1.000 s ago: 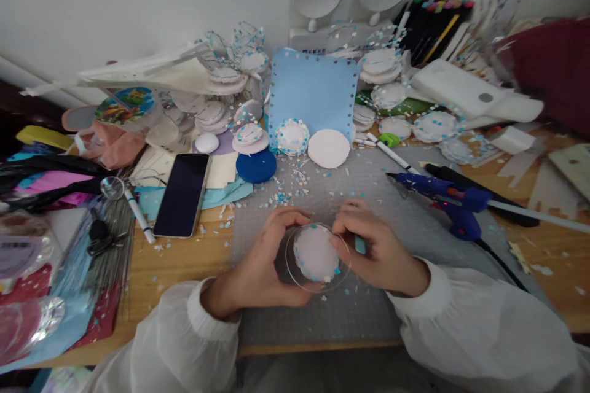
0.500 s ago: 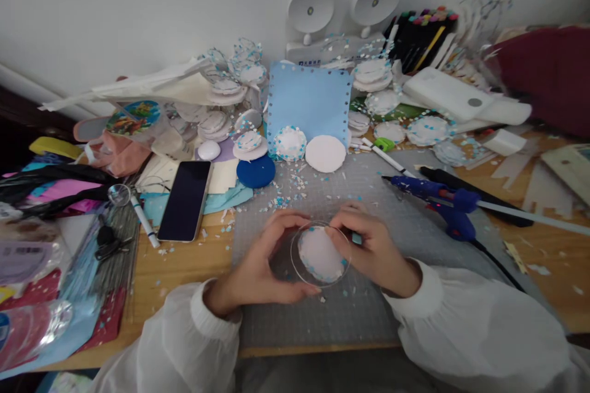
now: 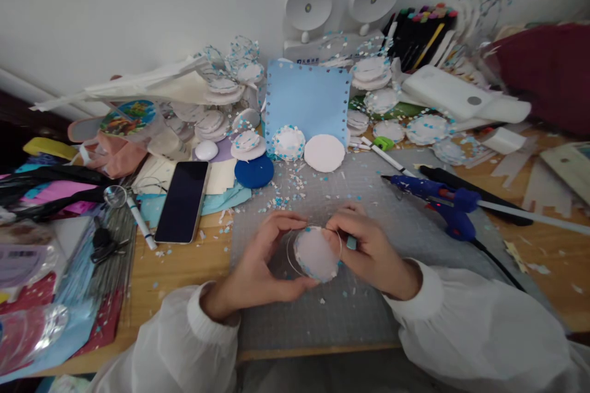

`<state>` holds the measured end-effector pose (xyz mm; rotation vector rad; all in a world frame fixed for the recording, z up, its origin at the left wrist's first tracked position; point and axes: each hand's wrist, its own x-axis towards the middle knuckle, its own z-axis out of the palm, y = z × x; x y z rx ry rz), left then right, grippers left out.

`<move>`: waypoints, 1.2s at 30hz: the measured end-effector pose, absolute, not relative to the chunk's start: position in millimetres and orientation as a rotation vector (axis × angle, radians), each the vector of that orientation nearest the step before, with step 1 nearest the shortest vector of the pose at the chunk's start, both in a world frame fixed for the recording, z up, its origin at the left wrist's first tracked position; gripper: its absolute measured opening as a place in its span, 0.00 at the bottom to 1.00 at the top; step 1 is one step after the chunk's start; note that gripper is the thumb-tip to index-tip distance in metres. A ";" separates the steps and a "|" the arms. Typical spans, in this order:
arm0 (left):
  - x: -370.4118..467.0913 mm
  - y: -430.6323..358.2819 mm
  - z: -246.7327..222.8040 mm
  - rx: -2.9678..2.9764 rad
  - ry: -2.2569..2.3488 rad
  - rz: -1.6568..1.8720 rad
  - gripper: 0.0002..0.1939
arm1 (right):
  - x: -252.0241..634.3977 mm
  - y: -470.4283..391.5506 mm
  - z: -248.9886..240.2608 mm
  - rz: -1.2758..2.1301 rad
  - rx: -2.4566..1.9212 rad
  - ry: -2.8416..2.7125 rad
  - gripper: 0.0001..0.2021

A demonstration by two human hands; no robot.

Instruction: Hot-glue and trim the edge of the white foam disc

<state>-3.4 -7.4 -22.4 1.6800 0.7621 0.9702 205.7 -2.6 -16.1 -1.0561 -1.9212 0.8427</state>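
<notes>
A white paper disc (image 3: 316, 253) edged with small blue and white bits is held above the grey cutting mat (image 3: 369, 319). A thin wire ring (image 3: 289, 258) loops around it, partly outside its rim. My left hand (image 3: 265, 261) curves around the left side, with fingertips at the top and thumb at the bottom edge. On the right, my right hand (image 3: 369, 245) pinches the upper right rim and wire between thumb and fingers. A small teal piece (image 3: 351, 242) shows by its fingers.
A blue glue gun (image 3: 428, 190) lies on the right with its cord trailing. Left of the mat are a phone (image 3: 182, 201) and a white pen (image 3: 141, 222). Behind stand a blue board (image 3: 308, 98), a plain white disc (image 3: 324, 153) and several decorated discs. Paper scraps litter the mat.
The wire ring has shifted left and turned relative to the disc, now looking narrower. The disc has moved slightly left and down; both hands keep their grip.
</notes>
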 end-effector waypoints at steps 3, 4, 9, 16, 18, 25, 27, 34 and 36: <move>-4.7 -6.4 -24.0 1.652 0.750 0.990 0.34 | 206.3 -5.3 -12.5 0.944 -1.039 -1.862 0.11; -5.3 -5.9 -24.4 1.635 0.744 0.996 0.34 | 206.6 -6.2 -11.4 0.992 -1.042 -1.801 0.10; -8.6 -4.5 -25.1 1.570 0.685 0.992 0.36 | 208.3 -3.5 -13.3 1.117 -1.054 -1.319 0.14; -9.5 -4.5 -25.7 1.553 0.700 0.975 0.35 | 213.3 18.9 -19.7 1.090 -1.029 -0.807 0.16; -9.4 -3.7 -26.0 1.552 0.698 0.981 0.35 | 215.4 22.7 -19.0 1.141 -1.032 -0.668 0.16; -11.5 -1.0 -25.6 1.518 0.681 1.013 0.35 | 216.0 24.1 -16.7 1.279 -1.018 -0.662 0.19; -12.3 -0.9 -25.0 1.505 0.676 1.020 0.35 | 215.8 23.7 -16.4 1.271 -1.009 -0.651 0.17; -11.4 -3.6 -21.7 1.466 0.687 0.983 0.34 | 213.6 23.0 -14.8 1.239 -1.038 -0.691 0.09; -10.7 -4.5 -21.1 1.465 0.684 0.968 0.34 | 212.7 22.4 -16.7 1.210 -1.063 -0.733 0.05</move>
